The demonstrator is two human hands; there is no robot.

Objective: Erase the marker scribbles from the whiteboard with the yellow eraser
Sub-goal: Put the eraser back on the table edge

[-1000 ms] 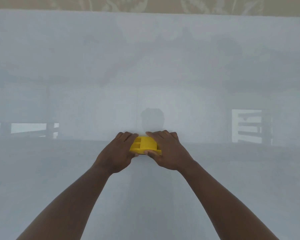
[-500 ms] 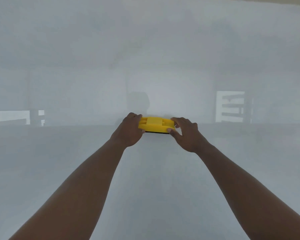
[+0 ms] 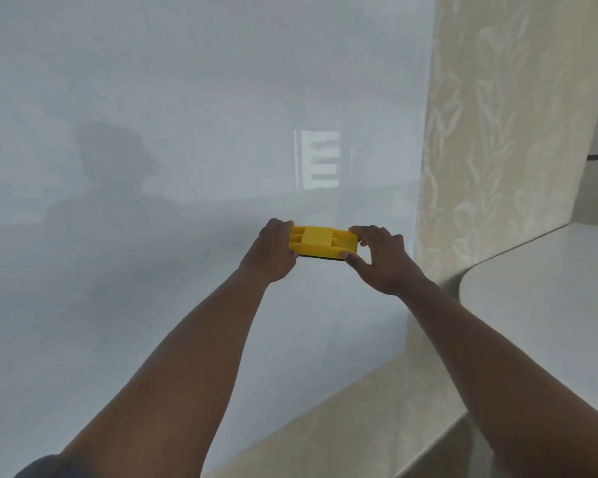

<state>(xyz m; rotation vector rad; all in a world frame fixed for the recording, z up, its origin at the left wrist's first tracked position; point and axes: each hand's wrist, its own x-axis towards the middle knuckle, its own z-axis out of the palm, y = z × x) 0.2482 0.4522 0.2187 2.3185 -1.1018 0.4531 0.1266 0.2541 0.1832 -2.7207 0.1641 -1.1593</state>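
The yellow eraser [image 3: 321,243] lies flat against the whiteboard [image 3: 152,132], long side horizontal, with a dark pad under its lower edge. My left hand [image 3: 270,253] grips its left end. My right hand [image 3: 380,260] pinches its right end between thumb and fingers. The glossy whiteboard fills most of the view and shows only dim reflections; I see no marker scribbles on it.
The board's right edge [image 3: 425,167] meets a beige wall with a leaf pattern [image 3: 497,132]. A white rounded counter or shelf [image 3: 549,288] juts out at the right, close to my right forearm. Below the board runs more patterned wall [image 3: 342,426].
My view has swung right, so the board's right edge, the patterned wall and the white counter now show. Both hands still hold the eraser, which has moved toward the board's right side.
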